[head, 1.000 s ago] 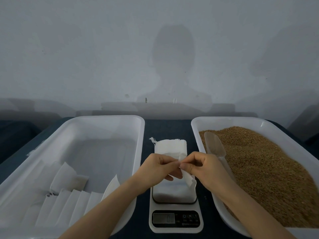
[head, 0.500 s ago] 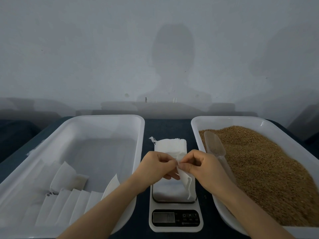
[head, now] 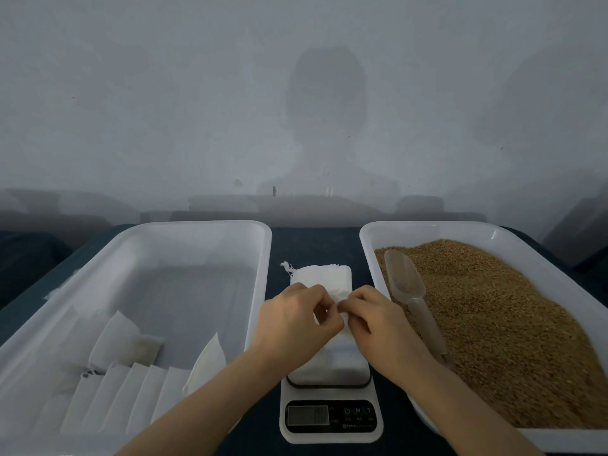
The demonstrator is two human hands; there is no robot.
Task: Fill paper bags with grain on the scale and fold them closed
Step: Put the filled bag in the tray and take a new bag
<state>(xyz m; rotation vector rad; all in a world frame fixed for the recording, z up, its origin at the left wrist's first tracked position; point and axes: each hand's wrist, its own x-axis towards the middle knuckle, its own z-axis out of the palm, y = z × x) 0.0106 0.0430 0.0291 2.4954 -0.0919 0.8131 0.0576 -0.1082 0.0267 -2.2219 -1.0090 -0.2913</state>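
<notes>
Only the head view is given. Just above the scale [head: 330, 419], between the two trays, the left grip [head: 296, 324] and right grip [head: 385, 327] each pinch the top edge of one small paper bag [head: 342, 324], their fingertips almost meeting. By my reading the mouth is being worked open for filling. Pulling too hard could tear the thin paper, and a loose pinch could drop it limp. The scoop [head: 404, 278] lies in the grain [head: 493, 324] at right. Freeing the right grip to fetch it may let the unfilled bag collapse or tip off the scale.
</notes>
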